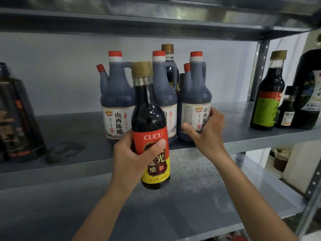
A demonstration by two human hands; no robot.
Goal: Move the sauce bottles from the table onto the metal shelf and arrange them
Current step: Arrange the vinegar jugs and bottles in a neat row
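My left hand (133,157) grips a dark glass vinegar bottle (149,119) with a gold cap and a red and yellow CUCU label, held upright in front of the metal shelf's edge (69,167). My right hand (205,131) is wrapped around the lower body of a red-capped plastic vinegar jug (195,101) standing on the shelf. Two more red-capped jugs, one (116,94) at the left and one (163,87) in the middle, stand beside it. Behind them a gold-capped bottle (168,58) is partly hidden.
At the shelf's left end stands a large dark bottle (15,115) with a crumpled dark wrapper (64,152) beside it. Beyond the right upright (258,70) stand several dark sauce bottles (269,94). Another shelf board (156,20) hangs close overhead. A lower shelf (121,214) lies beneath.
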